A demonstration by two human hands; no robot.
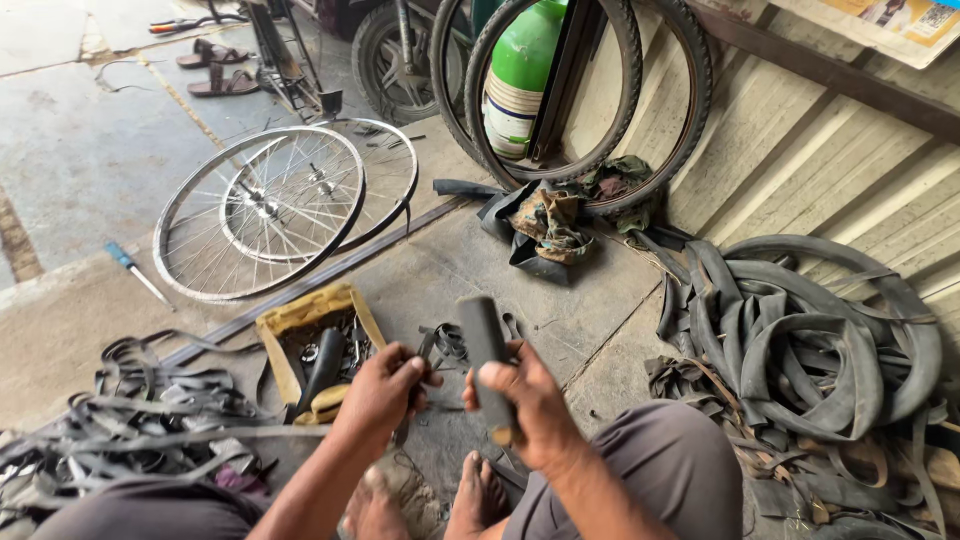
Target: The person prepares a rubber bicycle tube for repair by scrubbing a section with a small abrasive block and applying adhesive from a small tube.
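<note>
Your right hand (525,400) has a closed grip on a dark flat tool (487,350) — lower centre of the frame. Your left hand (385,390) pinches a thin rubber strip (428,345), just beside the yellow tool tray (300,315).

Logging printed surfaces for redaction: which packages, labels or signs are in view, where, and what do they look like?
Green cylinder: top centre, behind the leaning tyres; a white label band with dark print wraps its lower half.
Poster: top right corner on the wall, a flat sheet in yellow, white and orange, cut off by the frame.
No screens.
</note>
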